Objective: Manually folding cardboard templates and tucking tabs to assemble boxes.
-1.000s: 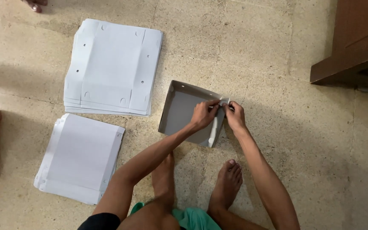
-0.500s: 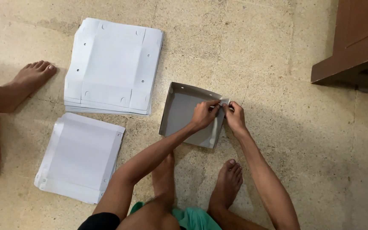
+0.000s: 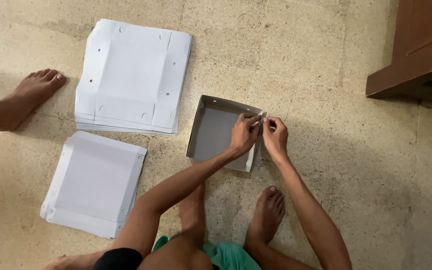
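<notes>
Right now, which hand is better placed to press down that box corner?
Probably the left hand: it lies over the box wall at the corner, fingers on the flap. The right hand pinches from outside.

Shallow square grey box (image 3: 216, 132) with raised walls on the floor at centre, stack of flat white die-cut box blanks (image 3: 132, 75) with small holes just upper left of it, second white stack (image 3: 93, 182) below that, near the left edge
</notes>
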